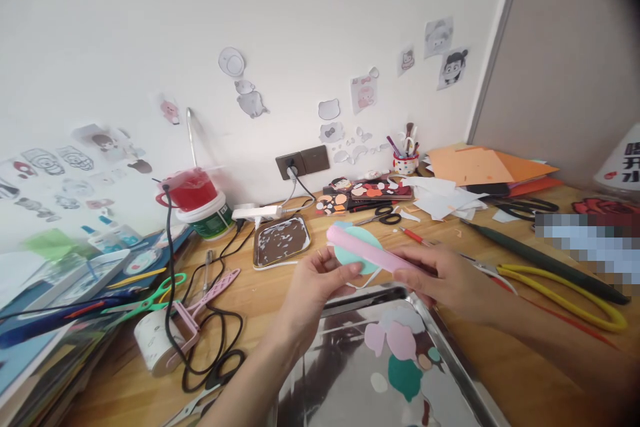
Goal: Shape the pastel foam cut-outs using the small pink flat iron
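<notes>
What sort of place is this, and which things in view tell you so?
Probably a craft desk or small art workspace: coloured cut-outs lie in a metal tray, orange paper is piled at the back, and drawings are stuck on the wall.

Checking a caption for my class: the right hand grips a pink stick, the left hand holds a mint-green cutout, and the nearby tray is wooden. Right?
Not quite: the head view shows the tray is shiny metal, not wooden. The right hand does grip the pink stick, and the left hand holds the mint-green cutout.
</notes>
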`<state>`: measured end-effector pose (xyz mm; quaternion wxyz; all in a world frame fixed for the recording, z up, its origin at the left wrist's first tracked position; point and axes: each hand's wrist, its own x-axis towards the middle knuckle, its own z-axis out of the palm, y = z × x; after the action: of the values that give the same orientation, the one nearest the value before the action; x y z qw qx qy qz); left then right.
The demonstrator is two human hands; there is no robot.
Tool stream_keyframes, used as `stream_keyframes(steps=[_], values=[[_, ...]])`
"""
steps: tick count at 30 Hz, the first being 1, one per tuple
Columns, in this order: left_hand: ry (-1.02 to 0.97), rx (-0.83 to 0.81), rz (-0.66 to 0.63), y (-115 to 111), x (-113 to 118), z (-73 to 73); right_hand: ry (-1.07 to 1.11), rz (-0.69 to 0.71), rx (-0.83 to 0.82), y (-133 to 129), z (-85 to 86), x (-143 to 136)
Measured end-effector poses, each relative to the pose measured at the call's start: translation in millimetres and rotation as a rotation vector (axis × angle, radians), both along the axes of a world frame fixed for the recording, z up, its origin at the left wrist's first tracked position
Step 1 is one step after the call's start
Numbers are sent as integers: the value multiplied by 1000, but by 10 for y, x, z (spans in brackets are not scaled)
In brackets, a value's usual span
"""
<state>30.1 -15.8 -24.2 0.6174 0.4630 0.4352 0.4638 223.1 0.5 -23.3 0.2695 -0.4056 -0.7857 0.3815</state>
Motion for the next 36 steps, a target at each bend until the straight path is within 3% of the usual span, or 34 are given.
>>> stream_keyframes(steps=[5, 11, 19, 28, 36], values=[[39, 11, -22, -6, 16, -42, -57, -9, 102, 3, -28, -2], [56, 23, 28, 9, -17, -26, 79, -7, -98, 2, 20, 23], [73, 11, 92, 49, -71, 33, 196, -38, -102, 81, -60, 78], [19, -7, 145, 77, -115, 7, 301, -116, -146, 141, 19, 116], [19, -24, 106, 62, -96, -4, 115, -27, -195, 34, 39, 24]])
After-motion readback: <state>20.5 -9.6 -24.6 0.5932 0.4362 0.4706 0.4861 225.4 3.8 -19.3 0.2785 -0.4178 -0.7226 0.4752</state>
